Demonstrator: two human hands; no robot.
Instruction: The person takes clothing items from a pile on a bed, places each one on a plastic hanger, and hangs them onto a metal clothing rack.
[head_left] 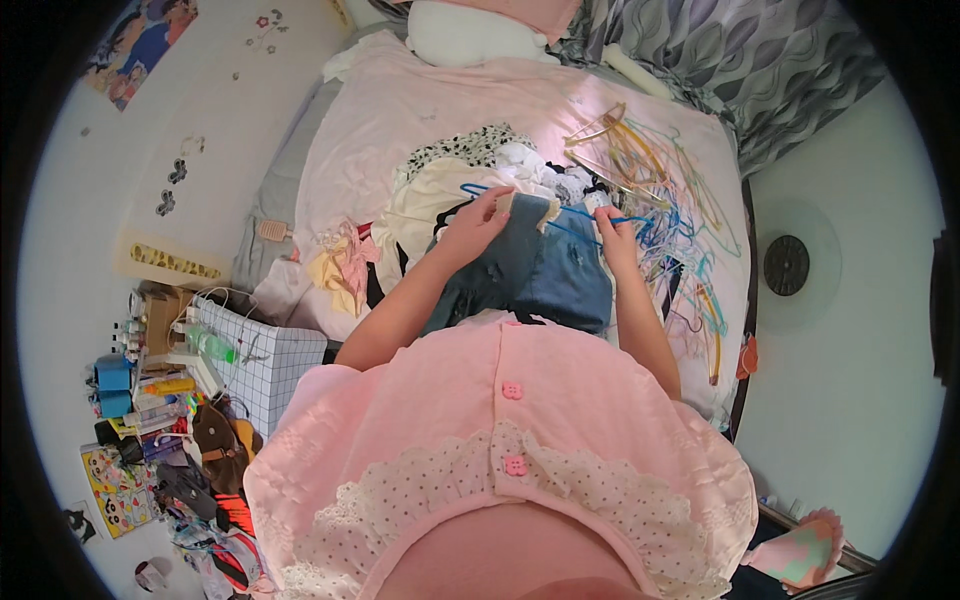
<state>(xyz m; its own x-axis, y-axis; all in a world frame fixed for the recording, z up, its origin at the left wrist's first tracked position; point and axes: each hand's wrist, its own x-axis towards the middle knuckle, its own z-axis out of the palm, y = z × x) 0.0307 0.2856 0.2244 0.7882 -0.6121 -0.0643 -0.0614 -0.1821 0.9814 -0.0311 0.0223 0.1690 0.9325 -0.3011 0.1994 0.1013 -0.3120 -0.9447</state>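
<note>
My left hand (487,222) pinches the upper left edge of a blue-grey garment (575,275), possibly together with the hanger behind it. A blue clothes hanger (625,219) runs along the garment's top; one end shows past my left hand. My right hand (617,240) is closed on the garment's upper right side, against the hanger. The cloth hangs down in front of me, with a pale trim along its top edge. Whether it is a skirt or trousers, I cannot tell. Behind it lies a pile with cream cloth (435,200) and a black-and-white spotted garment (475,147).
Many tangled hangers (675,220) lie on the bed (350,120) at the right. Pink and yellow clothes (342,265) lie left. A white pillow (470,35) is at the far end. A grid-covered table (270,350) and cluttered items stand left; a round fan (787,266) is right.
</note>
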